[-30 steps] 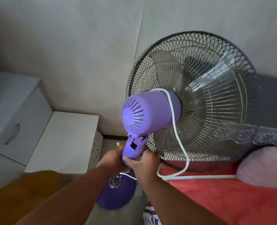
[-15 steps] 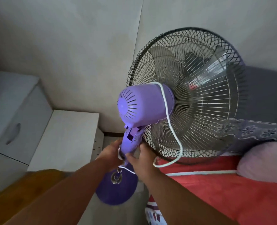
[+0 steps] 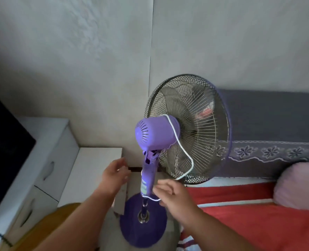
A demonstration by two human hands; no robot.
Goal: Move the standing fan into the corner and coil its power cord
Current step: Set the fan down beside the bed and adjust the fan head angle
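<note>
A pale wall (image 3: 77, 60) with a vertical seam fills the background; white drawer units (image 3: 59, 156) stand at the left and a bed with a red cover (image 3: 258, 220) lies at the right.

The right hand (image 3: 173, 194) is seen just beside the purple fan's pole (image 3: 148, 176), its fingers loosely curled; the white power cord (image 3: 183, 151) passes by the fingertips, but whether it is pinched cannot be told through the blur. The left hand (image 3: 113, 175) is spread and empty, just left of the pole and not touching it.

The standing fan (image 3: 157, 134) is placed upright on its round base (image 3: 143, 225) on the floor, in the gap between the drawer units and the bed, close to the wall. The cord is draped over the motor housing (image 3: 155, 132), hangs in a loop before the wire grille (image 3: 195, 127), and is led back to the pole.

The placing seems done, and coiling appears to be the step in hand. For a good result, the pole is best steadied by the left hand while the cord is drawn gently off the housing by the right. Even loops can then be gathered or wound round the pole. Snagging on the grille should be avoided, as a tug could tip the fan.
</note>
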